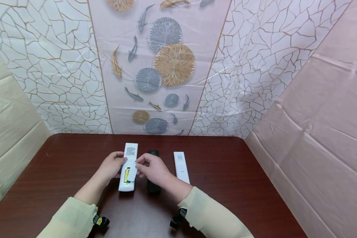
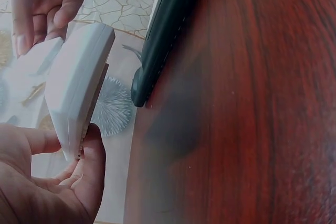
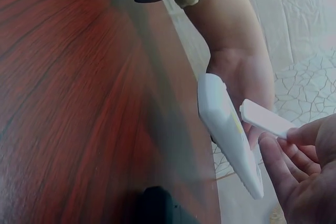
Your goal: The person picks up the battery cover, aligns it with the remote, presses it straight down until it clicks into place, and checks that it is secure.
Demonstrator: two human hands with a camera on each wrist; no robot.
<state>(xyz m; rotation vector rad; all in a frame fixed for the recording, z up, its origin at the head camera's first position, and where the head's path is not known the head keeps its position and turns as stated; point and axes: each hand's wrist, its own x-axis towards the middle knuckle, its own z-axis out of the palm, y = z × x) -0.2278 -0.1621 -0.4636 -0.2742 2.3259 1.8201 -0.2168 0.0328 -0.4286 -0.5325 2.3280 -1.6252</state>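
Note:
My left hand grips a white remote control by its sides, raised off the table with its back facing up. Its battery compartment is uncovered, and a yellow-green battery shows inside. Between thumb and fingers, my right hand pinches the white battery cover. In the right wrist view the cover tilts away from the remote, with a gap between them. The left wrist view shows the remote's edge between my left thumb and fingers.
A black remote-like device lies on the table just right of the held remote, partly behind my right hand. Farther right lies a second white remote, partly covered by my forearm. The dark red table meets patterned cloth walls.

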